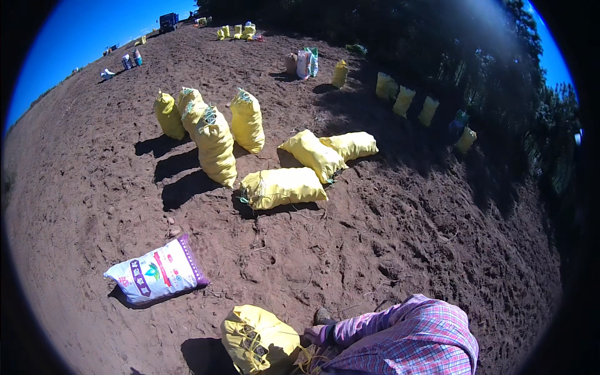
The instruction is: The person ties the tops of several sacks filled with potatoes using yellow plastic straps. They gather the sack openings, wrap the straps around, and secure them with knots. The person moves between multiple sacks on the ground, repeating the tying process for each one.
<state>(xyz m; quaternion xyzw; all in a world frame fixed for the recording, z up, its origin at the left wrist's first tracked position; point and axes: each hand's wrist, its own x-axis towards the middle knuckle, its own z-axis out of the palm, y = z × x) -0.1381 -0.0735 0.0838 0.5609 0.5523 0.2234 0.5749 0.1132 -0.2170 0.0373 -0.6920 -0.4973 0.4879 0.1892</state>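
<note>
My right hand [315, 333], below a dark cuff and a pink-purple plaid sleeve, is at the right side of a bulging yellow sack [276, 335] at the bottom edge. Yellow strips [307, 358] hang just below the hand. The fingers are small and partly hidden, so their grip is unclear. Dark netting or cord [253, 342] shows on the sack's near face. Beyond the hand, what looks like a shoe [322, 315] rests on the soil. My left hand is out of view. A white and purple printed sack [157, 272] lies left of the yellow sack.
Several tied yellow sacks [215, 150] stand ahead; others [286, 187] lie on their sides. More sacks [404, 101] stand along the shaded right side. White and green bags [307, 63] stand farther back. Rough brown soil [375, 253] slopes around, with dark trees at right and a blue truck [168, 22] far off.
</note>
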